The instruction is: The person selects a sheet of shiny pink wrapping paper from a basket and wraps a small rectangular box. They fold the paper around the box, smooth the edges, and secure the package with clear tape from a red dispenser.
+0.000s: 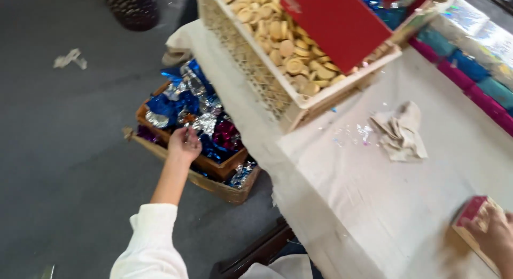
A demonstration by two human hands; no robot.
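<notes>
Left hand (184,144) down beside the cloth-covered table (374,204), over a brown wooden box (224,167) on the floor heaped with shiny blue, silver and magenta foil wrappers (187,105), fingertips pinched on a scrap of foil. Right hand (494,236) at the table's near edge, fingers curled around a small red-topped cardboard box (473,212). Crumpled beige rag (401,132) mid-table; white lattice crate (299,95) of round pale biscuits behind.

Crate (299,97) on table (385,204) (basket (214,175) left)

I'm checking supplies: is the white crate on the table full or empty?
Full, or nearly: the white crate is heaped with round tan pieces up to its rim, though a red board covers part.
</notes>
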